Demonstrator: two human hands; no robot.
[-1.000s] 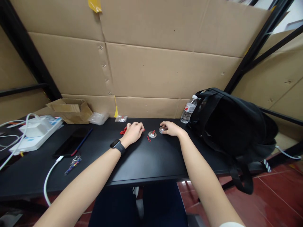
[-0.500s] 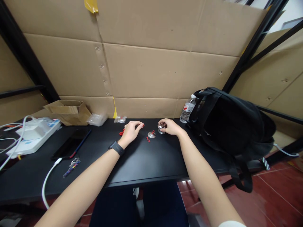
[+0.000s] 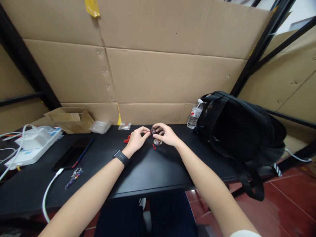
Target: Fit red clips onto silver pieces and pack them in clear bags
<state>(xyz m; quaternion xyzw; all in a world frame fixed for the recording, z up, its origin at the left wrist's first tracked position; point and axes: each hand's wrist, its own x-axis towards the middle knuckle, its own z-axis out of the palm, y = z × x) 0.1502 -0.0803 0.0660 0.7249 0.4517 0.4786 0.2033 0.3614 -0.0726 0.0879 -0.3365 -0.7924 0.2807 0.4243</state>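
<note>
The person's right hand (image 3: 166,134) has swung left across the surface (image 3: 158,171), carrying a shiny metal disc (image 3: 153,130) that now stands on edge before the left hand (image 3: 137,138), the wide gap between both hands nearly closed.

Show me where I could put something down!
Bare table lies between the left forearm, right forearm and front edge; another patch, between right forearm and backpack. It's crowded around the metal discs, red cords, phone and power strip.
</note>
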